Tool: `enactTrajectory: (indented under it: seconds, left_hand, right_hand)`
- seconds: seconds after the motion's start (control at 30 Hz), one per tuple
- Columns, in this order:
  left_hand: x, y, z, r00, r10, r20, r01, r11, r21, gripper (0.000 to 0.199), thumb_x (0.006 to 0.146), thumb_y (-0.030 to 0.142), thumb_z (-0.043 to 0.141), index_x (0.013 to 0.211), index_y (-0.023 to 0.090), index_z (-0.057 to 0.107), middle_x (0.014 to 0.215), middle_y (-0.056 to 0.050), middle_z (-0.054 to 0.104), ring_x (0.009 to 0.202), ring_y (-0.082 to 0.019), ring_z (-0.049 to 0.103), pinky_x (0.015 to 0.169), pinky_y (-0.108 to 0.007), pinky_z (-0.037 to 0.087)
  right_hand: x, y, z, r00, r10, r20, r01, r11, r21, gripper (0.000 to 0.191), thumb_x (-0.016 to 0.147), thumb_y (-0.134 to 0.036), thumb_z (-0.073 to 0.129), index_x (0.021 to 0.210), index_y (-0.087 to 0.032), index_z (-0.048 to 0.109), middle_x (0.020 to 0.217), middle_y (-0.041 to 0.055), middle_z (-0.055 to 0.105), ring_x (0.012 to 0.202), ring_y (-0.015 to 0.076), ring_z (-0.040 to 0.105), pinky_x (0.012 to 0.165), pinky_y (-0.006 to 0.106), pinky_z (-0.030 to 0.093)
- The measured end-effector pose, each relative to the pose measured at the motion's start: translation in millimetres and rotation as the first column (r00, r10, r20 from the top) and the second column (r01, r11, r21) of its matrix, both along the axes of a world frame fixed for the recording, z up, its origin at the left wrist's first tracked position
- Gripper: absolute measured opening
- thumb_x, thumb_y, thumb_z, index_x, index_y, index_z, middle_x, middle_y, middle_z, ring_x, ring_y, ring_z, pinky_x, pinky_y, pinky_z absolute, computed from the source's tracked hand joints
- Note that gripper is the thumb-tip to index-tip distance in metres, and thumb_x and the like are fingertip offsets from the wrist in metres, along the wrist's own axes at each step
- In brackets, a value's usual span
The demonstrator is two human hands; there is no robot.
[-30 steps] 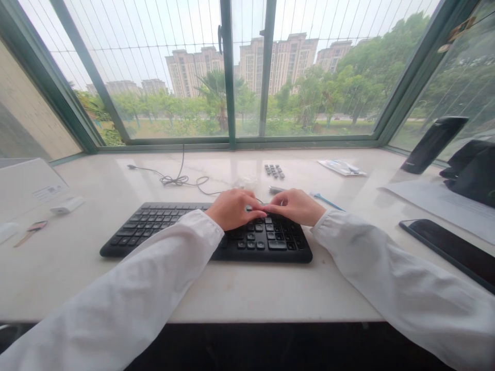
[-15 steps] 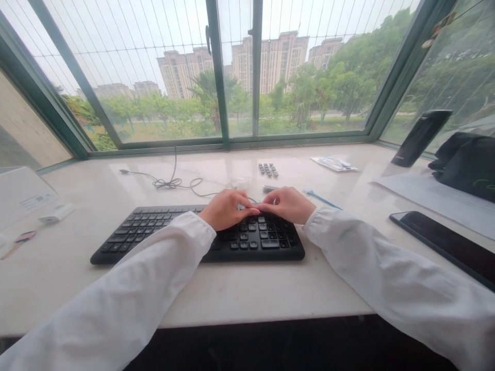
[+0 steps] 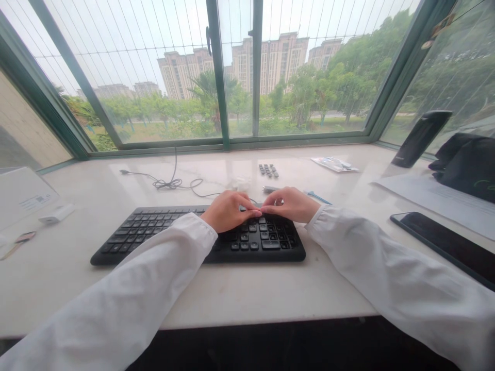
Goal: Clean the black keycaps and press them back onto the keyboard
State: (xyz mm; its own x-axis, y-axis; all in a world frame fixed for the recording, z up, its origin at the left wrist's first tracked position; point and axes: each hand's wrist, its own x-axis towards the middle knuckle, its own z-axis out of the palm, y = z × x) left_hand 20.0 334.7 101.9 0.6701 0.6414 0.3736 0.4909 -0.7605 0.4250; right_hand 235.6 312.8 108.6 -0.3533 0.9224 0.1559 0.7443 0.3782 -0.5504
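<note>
A black keyboard (image 3: 154, 234) lies on the pale tabletop, with several keycaps gone from its number pad at the right end. Over the upper right part of it, my left hand (image 3: 229, 210) is closed, thumb and fingers pinched together. My right hand (image 3: 291, 204) meets it from the other side, also in a pinch, fingertips touching or nearly touching the left ones. Whatever sits between the fingertips is too small or hidden to make out. Behind the hands, a group of loose keycaps (image 3: 268, 170) is laid out in rows.
A tangled cable (image 3: 170, 183) runs behind the keyboard. Near my right hand lie a blue stick-like tool (image 3: 318, 197) and a small grey metallic object (image 3: 270, 189). A phone (image 3: 444, 242) rests at right, a plastic packet (image 3: 334, 164) farther back, and a white adapter (image 3: 57, 214) at left.
My right hand has shifted very slightly to the right, its fingertips drawn a little apart from the left ones. Otherwise the scene stays the same.
</note>
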Motion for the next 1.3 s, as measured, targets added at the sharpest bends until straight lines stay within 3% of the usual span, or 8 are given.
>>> enactTrajectory:
  seconds: [0.37,0.5,0.63,0.93,1.3]
  left_hand:
    - [-1.1,-3.5,6.4,0.996,0.015,-0.083,-0.008,0.997,0.076,0.021,0.084,0.042,0.061,0.086,0.03,0.078,0.084,0.0,0.071,0.07,-0.013,0.059,0.062,-0.024,0.039]
    - [1.1,-3.8,5.9,0.995,0.097,-0.024,-0.099,0.992,-0.078,0.029,0.08,0.051,0.062,0.082,0.028,0.078,0.082,0.0,0.073,0.072,-0.014,0.062,0.064,-0.025,0.042]
    - [3.7,-1.5,5.8,0.983,0.185,-0.022,-0.184,0.946,-0.265,0.039,0.07,0.059,0.067,0.08,0.023,0.079,0.072,-0.002,0.073,0.07,-0.018,0.064,0.063,-0.027,0.044]
    - [8.1,1.3,9.9,0.957,0.272,-0.105,-0.289,0.929,-0.231,0.031,0.069,0.053,0.067,0.079,0.026,0.078,0.075,-0.001,0.074,0.075,-0.02,0.065,0.066,-0.028,0.045]
    - [6.5,6.2,9.1,0.977,0.198,-0.072,-0.211,0.93,-0.301,0.036,0.069,0.056,0.068,0.083,0.024,0.078,0.074,-0.001,0.073,0.074,-0.019,0.065,0.069,-0.028,0.046]
  right_hand:
    - [-0.4,0.2,-2.1,1.0,0.01,-0.028,-0.01,1.0,-0.001,0.031,0.076,-0.047,0.065,0.085,-0.02,0.077,0.072,0.0025,0.07,0.067,0.0147,0.057,0.065,0.027,0.041]
    - [-1.6,-1.8,-1.2,0.999,0.005,-0.05,-0.006,1.0,-0.023,0.031,0.076,-0.047,0.065,0.084,-0.019,0.077,0.075,0.0028,0.071,0.067,0.0144,0.057,0.065,0.027,0.042]
    - [-2.4,-2.4,0.9,0.999,0.001,-0.046,-0.004,0.998,-0.058,0.03,0.075,-0.046,0.066,0.084,-0.019,0.076,0.075,0.0026,0.071,0.067,0.0144,0.056,0.064,0.026,0.042]
    - [-4.5,-1.1,1.6,0.999,-0.022,-0.032,0.02,0.997,-0.078,0.029,0.076,-0.043,0.065,0.085,-0.018,0.076,0.074,0.0026,0.071,0.067,0.0149,0.057,0.064,0.026,0.041]
    - [-2.3,0.8,0.0,0.999,0.011,-0.045,-0.014,0.997,-0.077,0.032,0.075,-0.045,0.065,0.086,-0.017,0.076,0.075,0.0032,0.07,0.069,0.0149,0.055,0.064,0.027,0.04]
